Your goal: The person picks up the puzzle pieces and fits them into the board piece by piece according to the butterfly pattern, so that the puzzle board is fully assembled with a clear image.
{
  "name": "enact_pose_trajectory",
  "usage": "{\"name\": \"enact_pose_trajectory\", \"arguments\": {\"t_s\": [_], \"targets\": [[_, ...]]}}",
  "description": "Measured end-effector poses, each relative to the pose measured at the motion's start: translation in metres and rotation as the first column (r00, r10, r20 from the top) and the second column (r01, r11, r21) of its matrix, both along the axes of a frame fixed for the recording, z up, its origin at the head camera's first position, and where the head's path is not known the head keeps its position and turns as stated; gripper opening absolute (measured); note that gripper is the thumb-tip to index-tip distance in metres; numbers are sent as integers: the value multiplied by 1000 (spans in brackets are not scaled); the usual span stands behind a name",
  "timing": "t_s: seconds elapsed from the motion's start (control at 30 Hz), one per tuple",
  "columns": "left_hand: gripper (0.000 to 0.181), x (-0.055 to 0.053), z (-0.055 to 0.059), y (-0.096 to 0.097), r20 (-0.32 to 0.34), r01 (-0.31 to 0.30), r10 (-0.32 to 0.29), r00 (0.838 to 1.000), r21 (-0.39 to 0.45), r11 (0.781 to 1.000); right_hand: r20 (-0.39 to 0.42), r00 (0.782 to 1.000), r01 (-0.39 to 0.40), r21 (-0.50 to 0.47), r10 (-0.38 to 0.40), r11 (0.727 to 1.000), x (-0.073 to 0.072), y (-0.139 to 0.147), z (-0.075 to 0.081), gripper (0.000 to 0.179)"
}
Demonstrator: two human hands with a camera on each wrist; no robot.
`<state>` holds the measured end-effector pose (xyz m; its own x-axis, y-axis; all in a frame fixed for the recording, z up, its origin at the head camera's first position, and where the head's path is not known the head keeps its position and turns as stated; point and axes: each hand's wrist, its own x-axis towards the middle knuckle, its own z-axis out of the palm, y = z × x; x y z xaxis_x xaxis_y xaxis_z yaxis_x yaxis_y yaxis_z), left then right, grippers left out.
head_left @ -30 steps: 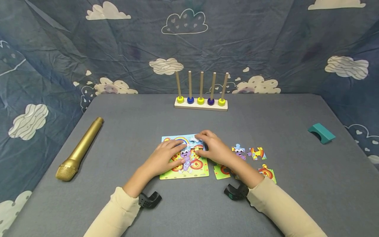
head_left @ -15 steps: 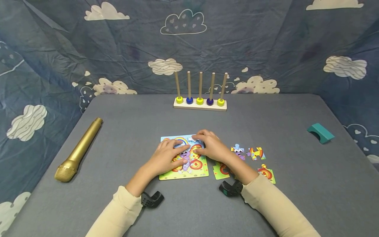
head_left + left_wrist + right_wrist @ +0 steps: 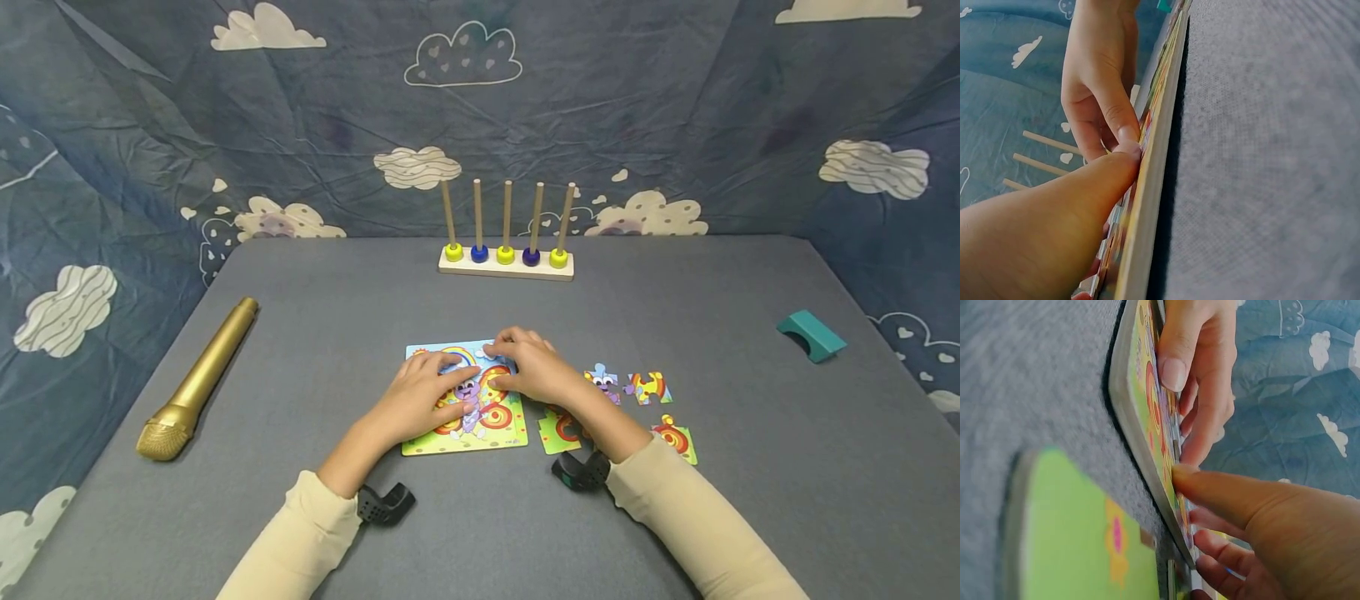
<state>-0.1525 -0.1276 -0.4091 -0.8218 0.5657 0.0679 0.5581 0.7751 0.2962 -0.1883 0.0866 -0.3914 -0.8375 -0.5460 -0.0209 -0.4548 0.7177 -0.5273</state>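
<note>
A puzzle board (image 3: 463, 444) with a bright butterfly picture lies in front of me. My left hand (image 3: 422, 398) rests on its left half, fingers spread and thumb stretched across the picture. At the upper right corner, my right hand (image 3: 542, 372) holds a puzzle piece (image 3: 495, 364) between thumb and curled fingers; the piece lies nearly level with the picture and the hand covers part of it. In the right wrist view the right thumb (image 3: 1204, 484) touches the picture side. Loose puzzle pieces lie right of the board, among them a green one (image 3: 558, 435), partly under my right forearm.
More loose pieces, one with eyes (image 3: 602, 382), one yellow and red (image 3: 651, 388) and one with a red swirl (image 3: 677, 439), lie at right. A peg stand (image 3: 506, 267) with rings stands behind. A gold microphone (image 3: 197, 383) lies left, a teal arch block (image 3: 812, 336) far right.
The puzzle piece under my right hand has settled from slightly raised to nearly level with the picture. My right forearm has shifted a little left; my left hand stays on the board.
</note>
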Motion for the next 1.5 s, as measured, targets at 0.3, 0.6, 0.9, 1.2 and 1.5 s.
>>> {"name": "enact_pose_trajectory", "arguments": {"t_s": [0.3, 0.6, 0.9, 1.2, 1.5], "targets": [[52, 0, -4, -1, -25, 8, -7, 1000, 26, 1000, 67, 997, -38, -111, 46, 993, 1, 13, 3, 59], [55, 3, 0, -13, -102, -31, 43, 994, 116, 993, -40, 999, -16, -272, 5, 962, 11, 39, 19, 63], [59, 17, 1, -47, -128, -91, 119, 985, 203, 975, -50, 998, 31, -325, -49, 945, 21, 66, 19, 67], [66, 21, -5, -64, 8, -166, 169, 986, 234, 958, -31, 998, 34, -282, -45, 959, 23, 75, 9, 69], [66, 20, -7, -67, 51, -144, 136, 989, 225, 964, 13, 1000, 6, -234, -3, 972, 18, 84, -6, 69]]}}
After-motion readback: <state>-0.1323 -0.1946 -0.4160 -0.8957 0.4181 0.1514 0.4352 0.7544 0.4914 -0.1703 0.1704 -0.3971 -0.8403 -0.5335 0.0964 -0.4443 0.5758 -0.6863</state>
